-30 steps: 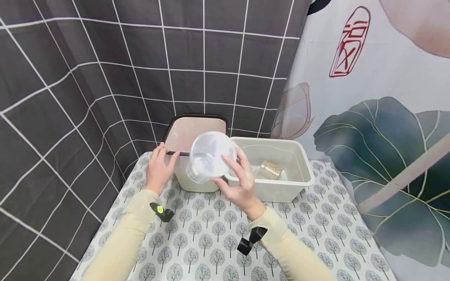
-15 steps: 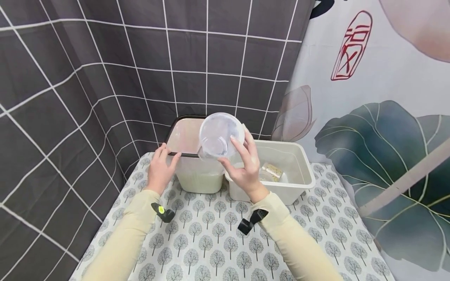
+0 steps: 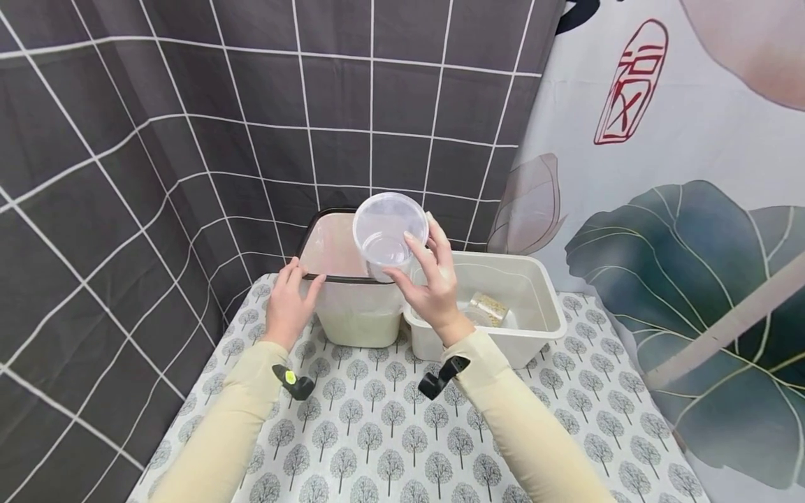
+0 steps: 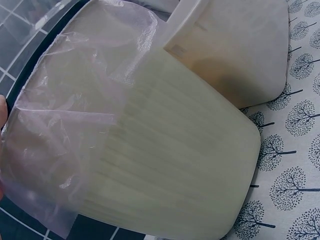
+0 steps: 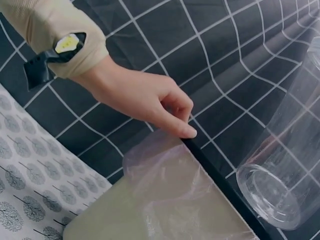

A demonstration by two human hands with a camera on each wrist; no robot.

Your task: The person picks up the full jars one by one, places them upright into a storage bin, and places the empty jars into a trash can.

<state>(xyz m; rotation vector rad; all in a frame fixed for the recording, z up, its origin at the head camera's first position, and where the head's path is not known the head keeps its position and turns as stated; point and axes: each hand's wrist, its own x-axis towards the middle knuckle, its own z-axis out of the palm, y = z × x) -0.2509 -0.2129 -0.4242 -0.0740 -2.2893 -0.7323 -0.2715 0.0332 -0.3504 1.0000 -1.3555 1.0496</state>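
Note:
A clear round plastic tub (image 3: 383, 241) is in my right hand (image 3: 434, 286), thumb and fingers gripping its side. It tilts over the right part of a trash can (image 3: 358, 325), apart from the rim as far as I can tell. The can has a black rim and a pinkish plastic liner (image 4: 55, 125) folded over its edge. My left hand (image 3: 289, 304) holds the near left corner of that rim; the right wrist view shows its thumb (image 5: 186, 131) on the edge and the fingers curled. That view also has the tub's clear base (image 5: 270, 197) beside the can.
A white rectangular bin (image 3: 497, 342) stands against the can's right side. Inside lie a small yellowish patterned pack (image 3: 488, 307) and something clear. A tree-print cloth (image 3: 377, 433) covers the table. Dark grid curtain (image 3: 251, 105) hangs behind and left.
My right hand has raised the tub from in front of the can toward its rim and turned it slightly. The left hand has stayed on the rim.

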